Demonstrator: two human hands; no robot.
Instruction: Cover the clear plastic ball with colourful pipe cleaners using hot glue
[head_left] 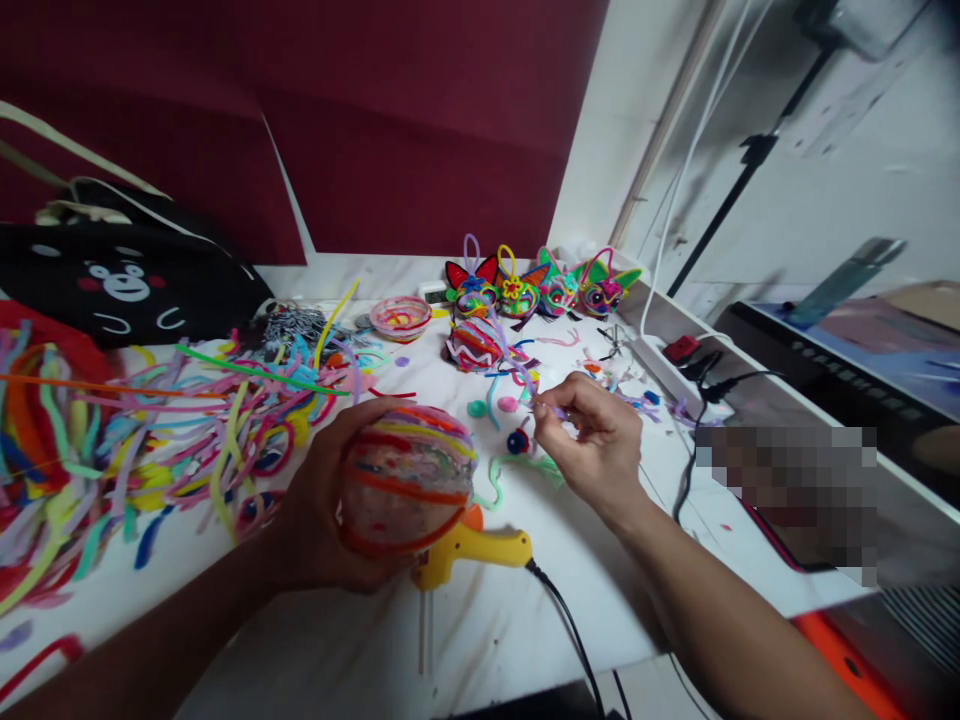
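Two hands are ours here: the left hand (311, 500) cups a round striped shell (409, 480) over the counter (300, 640) near its front edge, and the right hand (592, 435) pinches thumb to finger, apparently on a lilac strip (523, 373). Just below the shell we see a yellow glue gun (487, 547). A heap of coloured strips (202, 430) fills the counter's left edge; four winged ornaments (559, 292) line the back edge. Beyond the right edge, pale lettering (855, 380) is too blurred for us to read.

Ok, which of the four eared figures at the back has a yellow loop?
The second figure from the left, its yellow loop above a yellow flower; the others show neither.
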